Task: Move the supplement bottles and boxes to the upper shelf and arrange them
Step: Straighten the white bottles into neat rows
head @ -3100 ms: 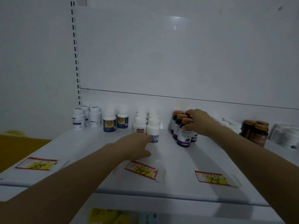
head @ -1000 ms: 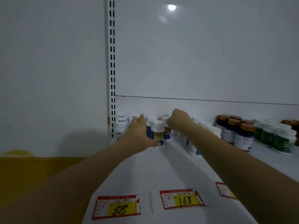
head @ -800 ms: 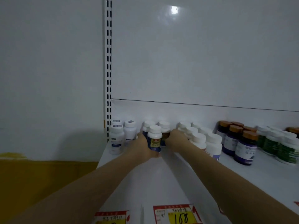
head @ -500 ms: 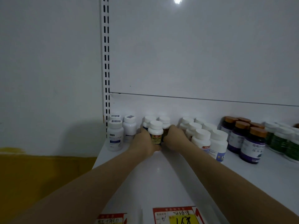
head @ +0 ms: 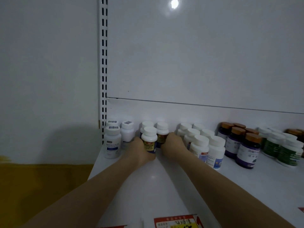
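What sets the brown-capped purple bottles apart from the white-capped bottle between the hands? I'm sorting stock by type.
The purple bottles have brown caps and dark bodies; the bottle between the hands has a white cap and a yellow-and-blue label. The purple ones stand untouched at the right, while the left hand and right hand flank the white-capped one. Both kinds stand upright on the shelf.

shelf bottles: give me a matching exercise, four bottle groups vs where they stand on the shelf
Things:
1. white-capped bottles with barcode stickers on the lids
2. white-capped bottles with yellow and dark blue labels
3. dark purple bottles with brown caps
4. green-labelled white-capped bottles

Places:
A. between the two hands
B. far right
C. far left, by the slotted upright
D. just left of the green ones

Pairs: 1-C, 2-A, 3-D, 4-B
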### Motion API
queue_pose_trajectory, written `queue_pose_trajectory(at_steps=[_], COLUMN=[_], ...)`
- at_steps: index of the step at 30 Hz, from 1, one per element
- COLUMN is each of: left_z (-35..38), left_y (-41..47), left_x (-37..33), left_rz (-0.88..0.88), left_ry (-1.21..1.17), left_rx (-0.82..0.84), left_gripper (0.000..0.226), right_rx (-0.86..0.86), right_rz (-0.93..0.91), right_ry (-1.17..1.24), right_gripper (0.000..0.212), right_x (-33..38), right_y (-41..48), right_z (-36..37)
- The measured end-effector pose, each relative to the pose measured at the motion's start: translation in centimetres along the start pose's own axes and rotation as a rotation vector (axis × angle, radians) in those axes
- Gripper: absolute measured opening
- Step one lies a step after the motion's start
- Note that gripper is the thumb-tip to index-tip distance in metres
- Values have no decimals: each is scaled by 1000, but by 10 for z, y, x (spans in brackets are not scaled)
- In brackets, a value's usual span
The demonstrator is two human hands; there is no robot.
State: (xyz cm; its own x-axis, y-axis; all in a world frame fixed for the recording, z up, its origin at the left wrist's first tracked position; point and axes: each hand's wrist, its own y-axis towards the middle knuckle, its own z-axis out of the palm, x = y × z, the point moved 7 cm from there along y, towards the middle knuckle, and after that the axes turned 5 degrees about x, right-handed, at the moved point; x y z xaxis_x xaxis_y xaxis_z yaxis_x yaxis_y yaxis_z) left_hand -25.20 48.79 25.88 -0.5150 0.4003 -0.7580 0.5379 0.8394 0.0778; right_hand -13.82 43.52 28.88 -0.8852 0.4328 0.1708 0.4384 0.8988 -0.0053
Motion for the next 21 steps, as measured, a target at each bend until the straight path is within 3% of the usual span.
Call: queue_pose_trajectory(at_steps=[5, 7, 12, 14, 16, 21], left_z=[-2, -1, -10, -4, 9, 53], left_y=[-8, -15, -44, -57, -64, -70], left_x=[-8, -12, -53, -77, -95, -115], left_rz=[-11, -43, -51, -47, -84, -210], left_ry=[53, 65, 162, 240, 295, 303], left_rx=[31, 28, -91, -137, -153, -97], left_gripper=[49, 50, 47, 48, 56, 91], right_rx=[26, -2, -283, -360, -304, 35], right_rz=[-30, -24, -133, -118, -96, -107], right_ry=[-49, 27, 217, 250, 233, 106], right_gripper=[29, 19, 17, 32, 39, 55], right_x=[8, 4, -35, -69, -103, -161], right_y=[-39, -60, -96, -103, -104, -95], right_z=[-26, -51, -136, -152, -149, -87])
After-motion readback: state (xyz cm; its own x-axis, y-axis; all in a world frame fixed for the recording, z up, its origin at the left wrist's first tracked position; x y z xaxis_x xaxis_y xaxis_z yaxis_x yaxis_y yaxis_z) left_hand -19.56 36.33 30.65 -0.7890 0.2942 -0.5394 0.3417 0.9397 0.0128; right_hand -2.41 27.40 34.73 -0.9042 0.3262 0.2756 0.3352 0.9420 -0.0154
